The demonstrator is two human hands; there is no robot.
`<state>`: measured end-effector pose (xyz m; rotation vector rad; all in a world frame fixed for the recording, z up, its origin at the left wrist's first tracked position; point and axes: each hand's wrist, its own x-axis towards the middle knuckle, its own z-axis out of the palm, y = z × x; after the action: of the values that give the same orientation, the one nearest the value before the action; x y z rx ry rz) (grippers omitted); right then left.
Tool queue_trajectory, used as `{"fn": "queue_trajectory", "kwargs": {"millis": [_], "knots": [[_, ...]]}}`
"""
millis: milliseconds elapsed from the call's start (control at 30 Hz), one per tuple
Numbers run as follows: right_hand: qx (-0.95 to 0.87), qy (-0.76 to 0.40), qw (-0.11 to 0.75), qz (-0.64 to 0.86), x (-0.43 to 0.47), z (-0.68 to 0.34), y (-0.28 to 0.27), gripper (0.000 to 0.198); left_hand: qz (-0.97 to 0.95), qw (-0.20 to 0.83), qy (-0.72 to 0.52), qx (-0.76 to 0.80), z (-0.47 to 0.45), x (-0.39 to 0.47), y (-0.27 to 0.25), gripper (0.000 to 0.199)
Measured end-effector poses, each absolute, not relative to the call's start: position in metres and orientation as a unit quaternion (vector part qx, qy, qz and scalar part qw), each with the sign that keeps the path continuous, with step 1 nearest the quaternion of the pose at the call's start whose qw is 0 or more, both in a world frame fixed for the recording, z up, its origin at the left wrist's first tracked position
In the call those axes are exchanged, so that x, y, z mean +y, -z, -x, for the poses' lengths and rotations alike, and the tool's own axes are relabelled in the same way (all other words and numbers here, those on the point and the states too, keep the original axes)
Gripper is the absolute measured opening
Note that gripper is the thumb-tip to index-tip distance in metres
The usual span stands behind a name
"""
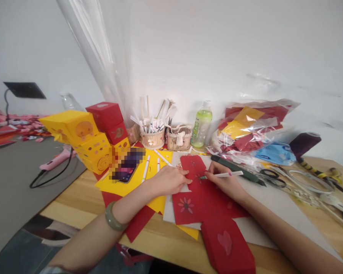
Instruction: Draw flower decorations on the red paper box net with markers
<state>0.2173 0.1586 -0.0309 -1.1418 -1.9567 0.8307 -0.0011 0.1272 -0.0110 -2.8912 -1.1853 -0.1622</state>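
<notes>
My right hand (224,177) pinches a white marker pen (231,174), its green tip touching the red cut-out card (214,201). A small flower is drawn where the tip meets the card. My left hand (171,179) lies at the card's left edge, fingertips pressing on it, with a bracelet on the wrist. Lower on the card are a coloured flower (185,205) and a pink heart (225,242). Under the card is a pale board (264,224). White markers (146,168) lie on yellow paper (137,190) left of my left hand.
Decorated yellow boxes (80,131) and red boxes (105,114) are stacked left of a phone (128,165). Behind stand a basket of markers (152,140), a second basket (179,139) and a green bottle (202,125). Scissors (274,178) and a dark green pen-like tool (240,170) lie at right.
</notes>
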Motion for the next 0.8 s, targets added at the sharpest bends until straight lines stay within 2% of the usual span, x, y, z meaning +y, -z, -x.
{"fn": "queue_trajectory", "kwargs": {"millis": [800], "knots": [[-0.761, -0.321, 0.353, 0.44, 0.1596, -0.2171, 0.0322, 0.025, 0.925, 0.011, 0.057, -0.376, 0.0014, 0.128, 0.013, 0.032]]}}
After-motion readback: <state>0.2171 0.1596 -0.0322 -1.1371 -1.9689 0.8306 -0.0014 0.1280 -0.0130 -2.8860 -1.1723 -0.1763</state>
